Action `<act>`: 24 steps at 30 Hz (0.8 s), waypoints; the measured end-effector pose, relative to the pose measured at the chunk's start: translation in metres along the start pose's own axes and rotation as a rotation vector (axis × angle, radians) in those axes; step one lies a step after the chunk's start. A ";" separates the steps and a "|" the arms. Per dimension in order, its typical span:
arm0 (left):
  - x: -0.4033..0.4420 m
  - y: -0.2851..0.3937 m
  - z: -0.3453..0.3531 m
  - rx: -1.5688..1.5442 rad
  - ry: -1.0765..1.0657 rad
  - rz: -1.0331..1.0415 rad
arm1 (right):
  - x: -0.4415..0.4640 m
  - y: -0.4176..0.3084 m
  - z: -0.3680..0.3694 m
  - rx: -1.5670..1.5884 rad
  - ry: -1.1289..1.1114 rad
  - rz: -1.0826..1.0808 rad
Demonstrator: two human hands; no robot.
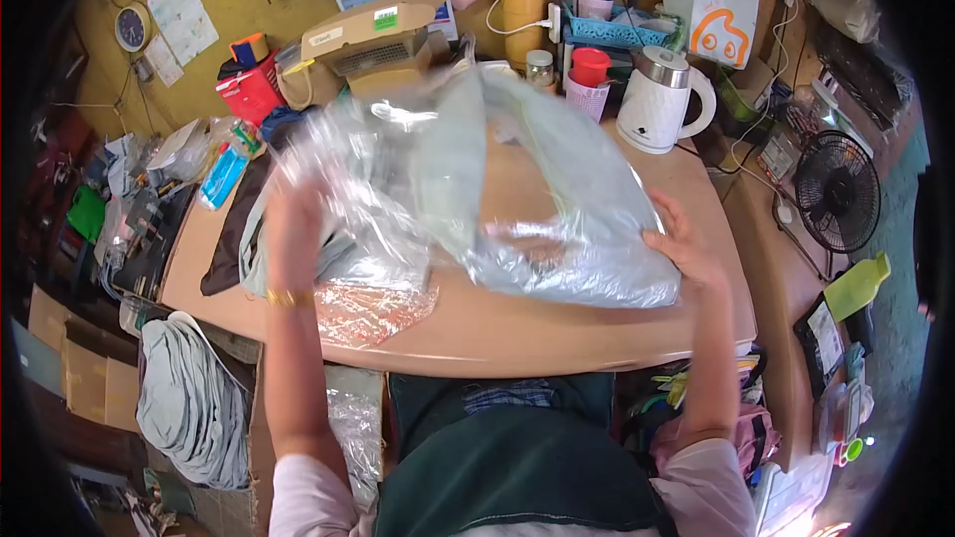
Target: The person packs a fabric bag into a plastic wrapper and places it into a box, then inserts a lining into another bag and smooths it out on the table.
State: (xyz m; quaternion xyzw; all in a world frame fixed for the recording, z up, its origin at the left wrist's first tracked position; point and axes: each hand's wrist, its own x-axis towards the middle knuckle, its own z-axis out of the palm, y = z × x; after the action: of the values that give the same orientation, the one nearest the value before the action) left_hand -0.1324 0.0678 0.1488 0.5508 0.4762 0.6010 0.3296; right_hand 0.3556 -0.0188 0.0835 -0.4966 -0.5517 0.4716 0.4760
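Observation:
A clear plastic bag (pixel 597 273) with pale grey cloth inside is spread above the table in front of me. My right hand (pixel 686 239) grips its right edge, thumb on top. At the left, my left hand (pixel 295 209) is smeared by motion beside crumpled clear plastic (pixel 373 174), so its fingers cannot be made out. Beneath that plastic lies another clear wrapper with orange-red print (pixel 373 313), flat on the table. Dark and grey cloth (pixel 234 244) lies partly hidden behind my left wrist.
On the brown table (pixel 557 338), a white kettle (pixel 652 104) stands at the back right near a red-lidded container (pixel 589 68). A cardboard box (pixel 373 35) is at the back. Stacked grey cloth (pixel 189 403) sits low at left; a black fan (pixel 838 189) stands at right.

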 end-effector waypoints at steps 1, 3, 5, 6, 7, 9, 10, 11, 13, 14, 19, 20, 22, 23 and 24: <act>-0.028 -0.029 -0.003 0.575 -0.008 -0.188 | -0.001 -0.008 -0.013 -0.002 0.007 -0.005; -0.069 -0.113 -0.022 -0.139 -0.387 -0.444 | -0.003 -0.029 -0.032 -1.133 -0.080 0.319; -0.091 -0.119 -0.024 -0.329 -0.394 -0.604 | 0.021 -0.020 -0.038 -1.148 0.007 0.105; -0.089 -0.118 -0.025 -0.396 -0.491 -0.660 | 0.035 -0.018 -0.040 -1.151 0.087 -0.117; -0.086 -0.117 -0.027 -0.462 -0.580 -0.715 | 0.052 -0.027 -0.025 -1.091 0.099 -0.158; -0.054 -0.114 -0.020 -0.164 -0.654 -0.788 | 0.111 -0.029 0.007 -0.862 0.058 -0.299; -0.038 -0.118 -0.017 -0.023 -0.674 -0.827 | 0.149 -0.009 0.022 -0.693 0.007 -0.392; -0.028 -0.120 -0.005 0.058 -0.603 -0.789 | 0.177 0.004 0.045 -0.401 -0.012 -0.344; -0.027 -0.130 0.020 0.145 -0.524 -0.749 | 0.213 0.048 0.075 -0.154 0.051 -0.224; -0.029 -0.138 0.029 -0.131 -0.448 -0.655 | 0.228 0.076 0.081 -0.199 0.132 -0.163; -0.048 -0.141 0.009 -1.217 -0.296 -0.805 | 0.197 0.135 0.094 0.027 0.315 -0.141; -0.055 -0.143 0.010 -1.401 -0.410 -0.786 | 0.193 0.138 0.093 0.035 0.281 -0.162; -0.064 -0.102 0.030 -1.260 -0.237 -0.836 | 0.191 0.141 0.090 0.041 0.233 -0.165; -0.063 -0.090 0.035 -1.116 -0.092 -0.870 | 0.191 0.140 0.089 0.043 0.227 -0.161; -0.060 -0.110 0.020 -1.267 -0.290 -0.823 | 0.190 0.139 0.088 0.056 0.231 -0.142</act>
State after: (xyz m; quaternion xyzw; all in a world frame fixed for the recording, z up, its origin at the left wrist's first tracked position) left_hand -0.1167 0.0530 0.0241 0.1085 0.1594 0.5099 0.8384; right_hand 0.2718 0.1752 -0.0529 -0.4937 -0.5136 0.3919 0.5822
